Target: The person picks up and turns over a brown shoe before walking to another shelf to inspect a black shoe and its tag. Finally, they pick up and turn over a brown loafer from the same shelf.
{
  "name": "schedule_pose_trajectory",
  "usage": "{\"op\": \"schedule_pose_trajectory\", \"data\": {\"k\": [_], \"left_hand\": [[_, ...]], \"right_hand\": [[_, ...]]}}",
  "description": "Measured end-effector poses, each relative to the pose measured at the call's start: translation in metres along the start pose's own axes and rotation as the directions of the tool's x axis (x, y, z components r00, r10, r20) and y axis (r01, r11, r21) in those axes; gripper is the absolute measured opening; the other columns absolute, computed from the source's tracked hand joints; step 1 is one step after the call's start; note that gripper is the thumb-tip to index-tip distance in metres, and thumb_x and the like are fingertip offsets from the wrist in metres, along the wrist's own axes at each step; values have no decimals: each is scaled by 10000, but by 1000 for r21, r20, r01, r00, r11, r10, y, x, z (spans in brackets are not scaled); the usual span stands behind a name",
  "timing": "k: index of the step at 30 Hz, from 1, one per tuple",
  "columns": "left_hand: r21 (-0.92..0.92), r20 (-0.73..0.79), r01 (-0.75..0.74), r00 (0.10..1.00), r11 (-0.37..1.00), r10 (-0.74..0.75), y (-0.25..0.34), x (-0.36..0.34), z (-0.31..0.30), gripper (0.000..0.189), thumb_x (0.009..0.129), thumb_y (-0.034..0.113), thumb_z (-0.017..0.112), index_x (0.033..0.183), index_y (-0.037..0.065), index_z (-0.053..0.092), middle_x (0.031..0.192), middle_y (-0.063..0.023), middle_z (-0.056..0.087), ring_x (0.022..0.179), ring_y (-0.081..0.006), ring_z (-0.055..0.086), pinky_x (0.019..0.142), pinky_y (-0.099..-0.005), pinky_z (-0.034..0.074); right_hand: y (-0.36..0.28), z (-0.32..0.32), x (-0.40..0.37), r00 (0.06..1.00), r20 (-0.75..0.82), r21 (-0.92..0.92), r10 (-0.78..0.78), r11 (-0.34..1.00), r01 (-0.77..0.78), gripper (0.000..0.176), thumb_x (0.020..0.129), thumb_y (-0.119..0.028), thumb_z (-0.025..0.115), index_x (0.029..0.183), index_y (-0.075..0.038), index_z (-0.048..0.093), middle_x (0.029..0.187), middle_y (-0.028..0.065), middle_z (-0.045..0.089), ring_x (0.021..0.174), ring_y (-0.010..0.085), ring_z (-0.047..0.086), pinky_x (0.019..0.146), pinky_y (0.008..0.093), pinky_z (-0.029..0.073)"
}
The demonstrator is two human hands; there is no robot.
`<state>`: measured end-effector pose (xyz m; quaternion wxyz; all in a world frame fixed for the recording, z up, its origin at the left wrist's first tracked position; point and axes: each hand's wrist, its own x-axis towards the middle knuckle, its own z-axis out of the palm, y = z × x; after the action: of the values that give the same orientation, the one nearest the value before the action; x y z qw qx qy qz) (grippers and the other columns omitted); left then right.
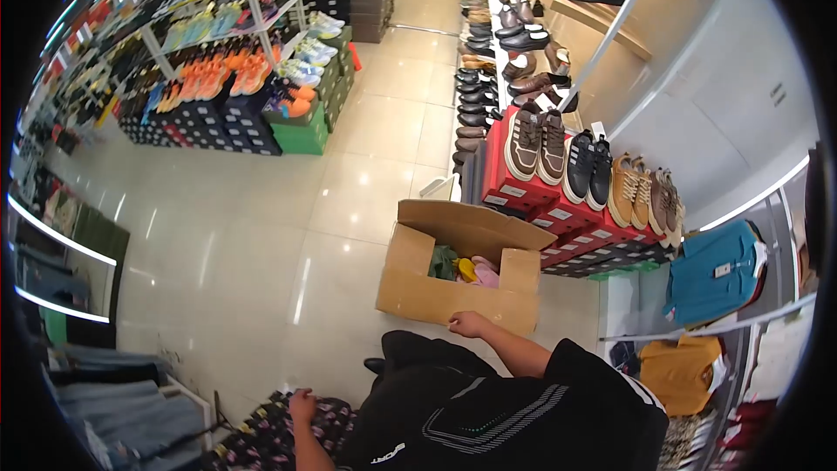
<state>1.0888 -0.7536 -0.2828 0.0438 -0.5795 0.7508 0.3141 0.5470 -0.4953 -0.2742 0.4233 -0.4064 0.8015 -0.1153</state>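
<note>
My right hand, its fingers curled in, overlaps the near side of an open cardboard box in this view. Inside the box lie a dark green piece, a yellow piece and a pink piece. One large flap of the box stands up at the far side, and the near wall has a cut-out. Lower left, my left hand is loosely closed beside black clothing with a pink pattern. Nothing shows between the fingers of either hand.
Sneakers stand on stacked red shoe boxes right of the cardboard box. A shelf of leather shoes runs beyond. Orange shoes top a display at left. Hanging shirts are at right, jeans at lower left. Tiled floor lies between.
</note>
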Motion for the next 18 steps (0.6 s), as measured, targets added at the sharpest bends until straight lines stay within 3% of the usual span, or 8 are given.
{"op": "schedule_pose_trajectory", "data": {"k": [1,3,7,10,13,15,16,18], "left_hand": [[12,8,-23,1000,1000,23,7,27,-22,357,800,214,689,1111,48,748,826,-140,740,819,-271,733,791,-388,569],[-253,36,128,992,959,-123,26,75,-62,338,832,171,668,1136,35,731,805,-139,733,766,-248,724,743,-375,563],[-167,-6,-39,999,985,39,37,151,-116,322,854,136,656,1151,28,715,750,-127,711,668,-238,680,664,-378,535],[-25,30,-141,989,990,142,19,191,-145,322,851,145,664,1151,38,715,735,-125,704,670,-244,684,666,-376,538],[73,171,28,984,997,-40,19,195,-181,338,842,206,697,1146,60,719,775,-148,715,753,-274,710,719,-401,554],[182,221,-149,969,972,107,-94,236,-149,393,843,274,713,1164,46,712,815,-167,733,805,-326,721,746,-432,563],[217,276,-131,959,967,68,-90,246,-159,396,843,278,714,1164,45,712,818,-167,734,809,-329,721,748,-434,564],[264,333,-85,943,961,-8,-66,270,-169,403,842,287,716,1164,45,713,825,-167,737,815,-334,721,751,-436,565]], "right_hand": [[-17,2,10,1000,-16,16,13,1000,-13,494,883,-396,663,1245,-61,691,1110,190,735,1009,355,709,916,436,547],[-43,1,30,999,-9,22,44,999,-44,500,874,-404,672,1235,-59,695,1131,195,727,1063,360,690,951,433,531],[-71,4,83,989,41,41,145,988,-146,478,866,-394,666,1210,-65,710,1145,198,721,1064,372,686,954,436,530],[-76,21,135,982,-33,93,186,979,-182,431,859,-395,648,1108,-60,753,1095,199,733,1010,374,698,918,454,539],[-68,46,192,945,2,95,328,940,-326,427,845,-411,622,960,-30,775,982,218,738,897,382,707,832,495,543],[-106,10,214,943,87,132,321,935,-330,428,843,-405,621,966,-25,773,986,224,735,907,388,705,841,494,542],[-123,-2,226,934,193,153,302,931,-333,428,841,-399,619,972,-20,771,989,229,733,916,394,703,849,493,541],[-138,-9,254,962,85,101,260,958,-268,439,845,-405,618,997,-22,769,1025,228,731,954,396,699,877,484,539]]}}
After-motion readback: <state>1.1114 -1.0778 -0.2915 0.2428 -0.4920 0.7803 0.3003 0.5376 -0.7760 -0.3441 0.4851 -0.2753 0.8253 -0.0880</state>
